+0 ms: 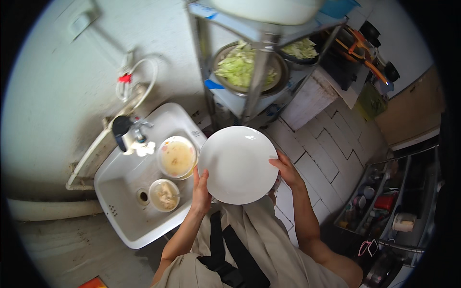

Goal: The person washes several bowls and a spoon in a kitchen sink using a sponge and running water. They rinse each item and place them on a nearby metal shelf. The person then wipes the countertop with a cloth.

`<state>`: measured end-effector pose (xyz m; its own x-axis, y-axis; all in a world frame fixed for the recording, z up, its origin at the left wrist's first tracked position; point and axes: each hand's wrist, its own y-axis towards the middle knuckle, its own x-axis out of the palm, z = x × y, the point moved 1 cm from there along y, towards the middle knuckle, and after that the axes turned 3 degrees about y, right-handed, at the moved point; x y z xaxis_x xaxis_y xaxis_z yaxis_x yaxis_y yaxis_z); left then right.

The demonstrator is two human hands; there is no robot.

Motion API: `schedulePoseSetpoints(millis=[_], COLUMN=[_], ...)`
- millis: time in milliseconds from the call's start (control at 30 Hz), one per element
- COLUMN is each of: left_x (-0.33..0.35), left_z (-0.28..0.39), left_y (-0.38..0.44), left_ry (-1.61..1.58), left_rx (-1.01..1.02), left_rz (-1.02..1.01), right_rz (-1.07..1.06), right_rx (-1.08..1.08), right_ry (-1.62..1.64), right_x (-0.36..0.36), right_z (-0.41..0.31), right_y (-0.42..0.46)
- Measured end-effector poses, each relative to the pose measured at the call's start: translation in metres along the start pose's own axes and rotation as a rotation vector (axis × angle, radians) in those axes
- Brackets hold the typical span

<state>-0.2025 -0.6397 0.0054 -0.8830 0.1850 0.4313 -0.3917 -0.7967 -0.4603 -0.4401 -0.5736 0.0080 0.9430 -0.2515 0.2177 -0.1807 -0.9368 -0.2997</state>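
Observation:
A round white plate (237,165) is held level in front of my body, its bare upper face towards me. My left hand (201,189) grips its left rim with the thumb at the edge. On the opposite rim, my right hand (286,168) has its thumb over the top and its fingers mostly hidden beneath. To the left stands a white sink (126,212). Inside it are a floral-edged dish of cloudy liquid (177,158) and, nearer the drain, a small bowl (164,195) with food scraps and what may be a utensil.
A metal shelf rack (257,77) beyond the plate carries a bowl of chopped cabbage (236,68). A tap (139,131) sits at the sink's wall side. At right is a glass-fronted cabinet (381,201) of goods; pans with orange handles (374,70) lie farther back.

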Motion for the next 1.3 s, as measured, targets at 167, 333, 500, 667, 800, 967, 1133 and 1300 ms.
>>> schedulePoseSetpoints(millis=[167,333,500,667,800,967,1133,1300], left_x=[0.111,0.209,0.260,0.272,0.266,0.254,0.246,0.237], left_z=[-0.082,-0.150,-0.186,-0.213,-0.226,-0.238,-0.249,-0.254], left_y=[0.074,0.164,0.207,0.210,0.205,0.211,0.217,0.216], left_ry=[0.081,-0.190,0.070,0.014,-0.047,-0.071,-0.080,-0.078], left_rx=[0.008,-0.154,-0.043,-0.148,-0.161,-0.191,-0.185,-0.205], left_rz=[-0.073,-0.006,0.137,0.054,0.110,0.202,0.256,0.304], right_rz=[0.010,0.094,0.298,0.361,0.398,0.433,0.442,0.502], right_rx=[0.029,0.128,0.211,0.297,0.282,0.264,0.184,0.227], right_ry=[-0.008,0.080,0.289,0.376,0.560,0.734,0.763,0.644], right_x=[-0.161,-0.302,-0.385,-0.423,-0.422,-0.424,-0.431,-0.430], right_z=[-0.007,0.009,0.066,0.124,0.160,0.196,0.212,0.216], right_y=[0.027,0.074,0.171,0.275,0.342,0.412,0.450,0.466])
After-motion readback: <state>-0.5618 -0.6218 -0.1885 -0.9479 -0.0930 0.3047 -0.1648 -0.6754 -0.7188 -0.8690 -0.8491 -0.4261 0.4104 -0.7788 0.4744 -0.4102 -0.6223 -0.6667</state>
